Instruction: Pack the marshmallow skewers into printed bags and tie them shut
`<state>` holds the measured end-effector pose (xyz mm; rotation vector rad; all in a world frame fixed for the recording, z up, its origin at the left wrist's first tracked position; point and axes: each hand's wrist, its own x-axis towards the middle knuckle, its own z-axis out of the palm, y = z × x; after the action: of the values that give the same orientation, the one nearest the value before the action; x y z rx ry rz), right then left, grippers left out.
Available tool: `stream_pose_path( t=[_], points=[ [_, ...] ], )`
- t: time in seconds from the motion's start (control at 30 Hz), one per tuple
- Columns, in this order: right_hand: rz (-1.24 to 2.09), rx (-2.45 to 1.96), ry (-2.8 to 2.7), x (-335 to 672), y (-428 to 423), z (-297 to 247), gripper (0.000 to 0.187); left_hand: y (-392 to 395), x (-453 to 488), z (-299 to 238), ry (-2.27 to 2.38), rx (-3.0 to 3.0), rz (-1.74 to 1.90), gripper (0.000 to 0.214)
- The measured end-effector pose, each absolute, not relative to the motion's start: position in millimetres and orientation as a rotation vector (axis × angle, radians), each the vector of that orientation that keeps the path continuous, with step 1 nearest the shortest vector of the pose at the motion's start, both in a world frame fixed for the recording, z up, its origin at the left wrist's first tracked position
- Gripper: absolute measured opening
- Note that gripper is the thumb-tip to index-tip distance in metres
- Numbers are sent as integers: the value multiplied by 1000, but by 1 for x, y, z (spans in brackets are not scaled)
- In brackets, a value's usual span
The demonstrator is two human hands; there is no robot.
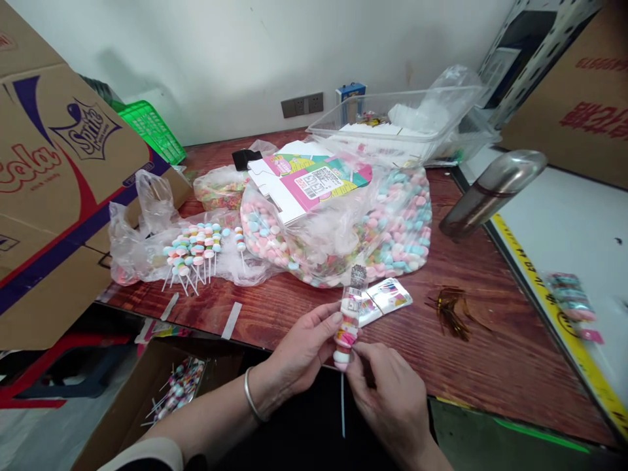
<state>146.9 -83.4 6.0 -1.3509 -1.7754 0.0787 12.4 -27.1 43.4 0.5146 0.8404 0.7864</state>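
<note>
A candy skewer (pixel 346 330) in a clear printed wrapper stands upright between my hands, its white stick pointing down past the table's front edge. My left hand (pixel 307 343) grips the wrapped candies from the left, thumb across them. At the lower end of the wrapper, the thumb and fingers of my right hand (pixel 390 392) are pinched together beside the bottom candy. Just behind lies a bundle of flat printed wrappers (pixel 387 301). To the right is a loose pile of gold twist ties (pixel 451 314).
Unwrapped candy skewers (pixel 193 248) lie on plastic at the left. A big bag of pastel candies (pixel 402 222) sits behind my hands, with printed card (pixel 314 180) on top. A steel flask (pixel 493 193) stands right; an open carton (pixel 147 386) with skewers is below left.
</note>
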Motion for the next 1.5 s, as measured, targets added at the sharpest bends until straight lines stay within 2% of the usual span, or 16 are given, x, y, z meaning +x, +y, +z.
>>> stream_pose_path(
  t=[0.13, 0.23, 0.53, 0.77, 1.07, 1.3, 1.5],
  points=[
    [420, -1439, -1540, 149, -85, 6, 7, -34, 2, 41, 913, 820, 837, 32],
    [478, -1443, -1476, 147, -85, 5, 8, -39, -6, 39, 995, 1138, 871, 28],
    [420, -1409, -1494, 144, -85, 6, 7, -42, -20, 37, 1028, 1715, 772, 39],
    [375, -1408, -1514, 144, -86, 8, 8, -40, -23, 29, 1038, 1775, 775, 31],
    [225, -1375, -1663, 150, -92, 2, 9, -40, -22, 17, 909, 2579, 998, 15],
    [144, -1325, -1770, 154, -103, -5, 8, -49, -26, 16, 832, 2670, 885, 14],
    [201, -1236, -1864, 159, -116, -8, 10, -51, -35, 18, 685, 2645, 727, 13]
  ],
)
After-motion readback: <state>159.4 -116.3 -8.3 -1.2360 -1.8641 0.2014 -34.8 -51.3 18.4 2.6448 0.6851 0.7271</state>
